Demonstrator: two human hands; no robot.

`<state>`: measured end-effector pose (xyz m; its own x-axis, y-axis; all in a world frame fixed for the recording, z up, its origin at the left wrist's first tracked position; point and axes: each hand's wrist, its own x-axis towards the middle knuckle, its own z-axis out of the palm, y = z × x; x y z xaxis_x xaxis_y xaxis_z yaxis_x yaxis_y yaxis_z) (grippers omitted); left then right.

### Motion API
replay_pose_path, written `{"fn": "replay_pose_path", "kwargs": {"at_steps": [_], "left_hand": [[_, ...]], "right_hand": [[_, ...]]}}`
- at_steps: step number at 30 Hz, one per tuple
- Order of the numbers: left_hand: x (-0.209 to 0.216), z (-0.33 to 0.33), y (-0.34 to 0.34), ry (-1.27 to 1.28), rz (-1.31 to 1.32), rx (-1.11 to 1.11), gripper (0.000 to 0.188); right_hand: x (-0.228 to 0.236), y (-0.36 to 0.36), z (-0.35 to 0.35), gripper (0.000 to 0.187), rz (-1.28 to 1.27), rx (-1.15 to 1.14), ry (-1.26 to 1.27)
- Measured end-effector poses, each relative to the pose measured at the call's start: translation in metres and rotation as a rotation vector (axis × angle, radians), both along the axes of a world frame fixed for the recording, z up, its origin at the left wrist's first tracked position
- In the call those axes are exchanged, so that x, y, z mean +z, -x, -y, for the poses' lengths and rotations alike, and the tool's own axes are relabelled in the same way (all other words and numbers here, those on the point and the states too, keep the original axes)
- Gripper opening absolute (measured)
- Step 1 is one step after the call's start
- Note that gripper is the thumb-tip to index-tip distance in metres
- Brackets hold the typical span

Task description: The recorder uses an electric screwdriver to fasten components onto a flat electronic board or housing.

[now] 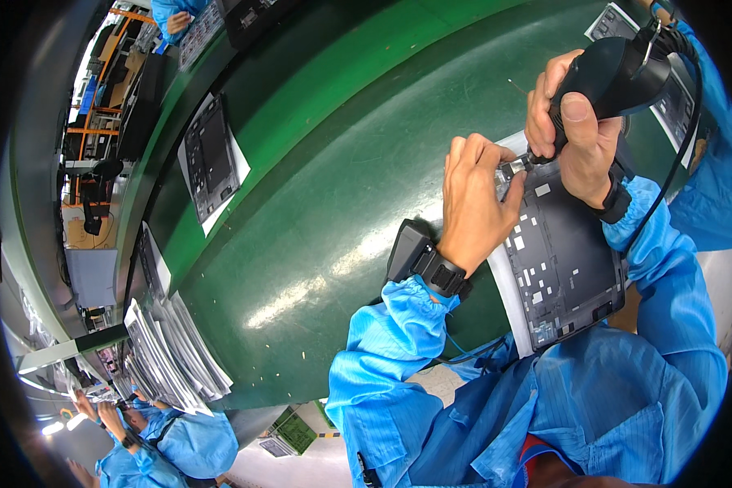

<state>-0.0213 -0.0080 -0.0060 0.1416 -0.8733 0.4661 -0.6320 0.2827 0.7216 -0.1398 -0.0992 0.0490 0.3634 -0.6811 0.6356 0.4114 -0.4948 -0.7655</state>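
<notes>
My right hand (581, 142) is wrapped round a black electric screwdriver (606, 77), tilted with its tip down at the far left corner of a dark laptop casing panel (569, 236). Close beside the tip, my left hand (476, 195) is closed, its thumb and fingers pinched at a small silvery part on the panel's edge; what exactly it grips is partly hidden. White patches dot the panel, which lies on a white sheet (506, 285) at the table's near edge.
The green table (342, 203) curves away to the left. Another dark panel (211, 159) lies on it, near a stack of white sheets (175, 354). A black cord (691, 130) hangs from the screwdriver beside my right arm. Co-workers in blue (191, 443) are at the left and right.
</notes>
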Motion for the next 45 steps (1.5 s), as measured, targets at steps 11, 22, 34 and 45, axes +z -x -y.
{"fn": "replay_pose_path", "kwargs": {"at_steps": [11,22,34,45], "left_hand": [[0.000,-0.001,0.000,0.010,0.001,0.000,0.022],[0.003,-0.002,0.002,0.048,0.065,0.004,0.020],[0.013,-0.016,0.009,0.053,0.615,-0.011,0.040],[0.013,-0.013,0.011,0.069,0.550,0.018,0.031]], "right_hand": [[0.000,0.000,-0.003,0.038,-0.005,0.033,-0.037],[0.006,0.005,0.003,0.037,-0.019,0.043,-0.108],[0.002,0.103,0.098,0.024,0.211,-0.371,-0.052],[0.005,0.098,0.098,0.027,0.195,-0.347,-0.052]]}}
